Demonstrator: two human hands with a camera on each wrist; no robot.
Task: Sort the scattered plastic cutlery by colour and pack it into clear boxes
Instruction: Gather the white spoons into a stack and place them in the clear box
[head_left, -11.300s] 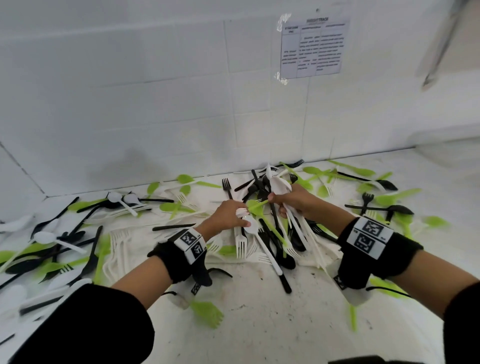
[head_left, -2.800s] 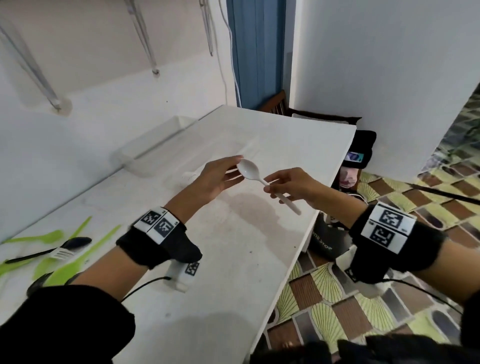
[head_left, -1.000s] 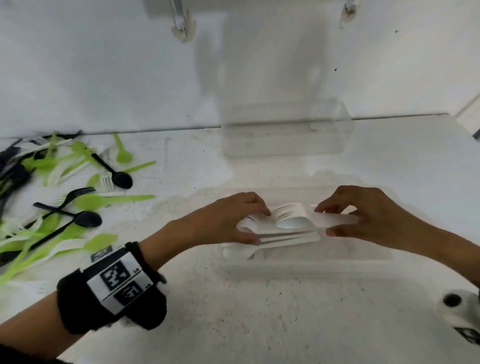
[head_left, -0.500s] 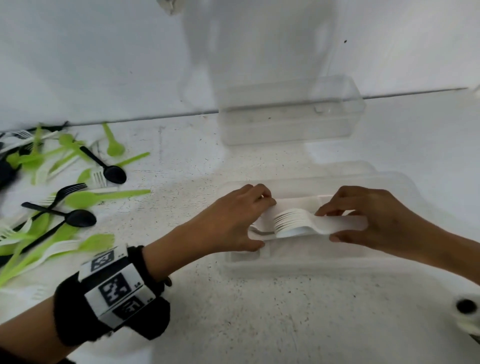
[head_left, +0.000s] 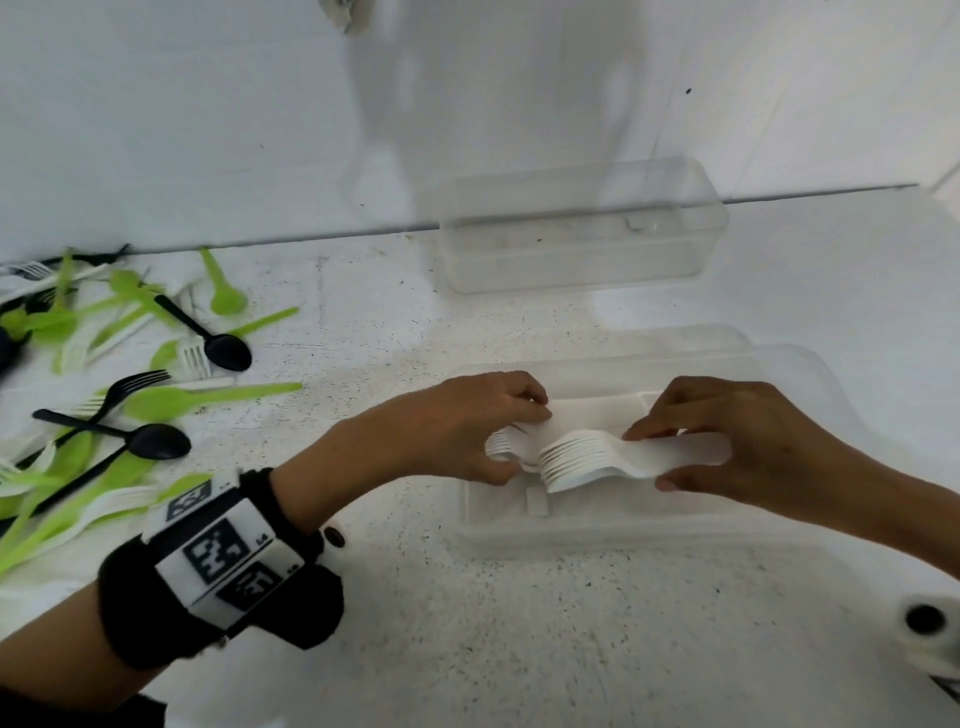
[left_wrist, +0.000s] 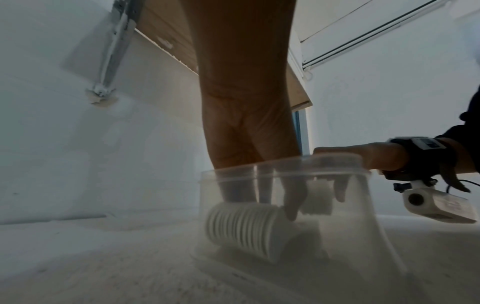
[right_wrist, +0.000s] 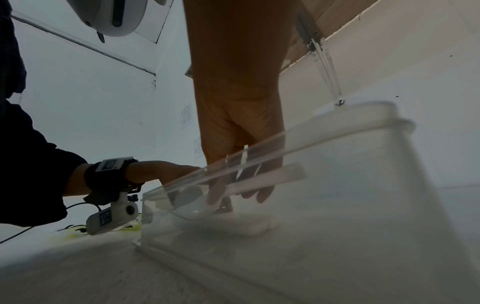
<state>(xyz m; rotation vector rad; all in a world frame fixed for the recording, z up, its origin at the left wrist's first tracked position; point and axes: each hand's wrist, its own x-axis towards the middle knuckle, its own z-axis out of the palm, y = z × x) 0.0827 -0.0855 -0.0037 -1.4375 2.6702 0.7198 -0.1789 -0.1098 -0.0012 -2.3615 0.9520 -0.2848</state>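
Note:
My right hand (head_left: 649, 460) pinches the handles of a nested stack of white spoons (head_left: 582, 460), held low inside the near clear box (head_left: 810, 395). At the box's left end, my left hand (head_left: 527, 441) curls its fingers and thumb round the head end of more white cutlery (head_left: 501, 448). Through the box wall (left_wrist: 363, 209) in the left wrist view I see the left fingers (left_wrist: 292, 203) beside a ribbed white stack (left_wrist: 241, 228). In the right wrist view the right fingers (right_wrist: 215, 195) hold the spoons (right_wrist: 194, 211) behind the clear wall (right_wrist: 350, 174).
A second clear box (head_left: 582, 234) stands against the back wall. Green, black and white cutlery (head_left: 130, 364) lies scattered over the left of the white counter (head_left: 467, 649). The wrist camera (head_left: 930, 629) hangs at the lower right.
Over the last second both hands have lowered the white stack deeper into the near box. Before that I gathered white pieces from the pile and carried them over.

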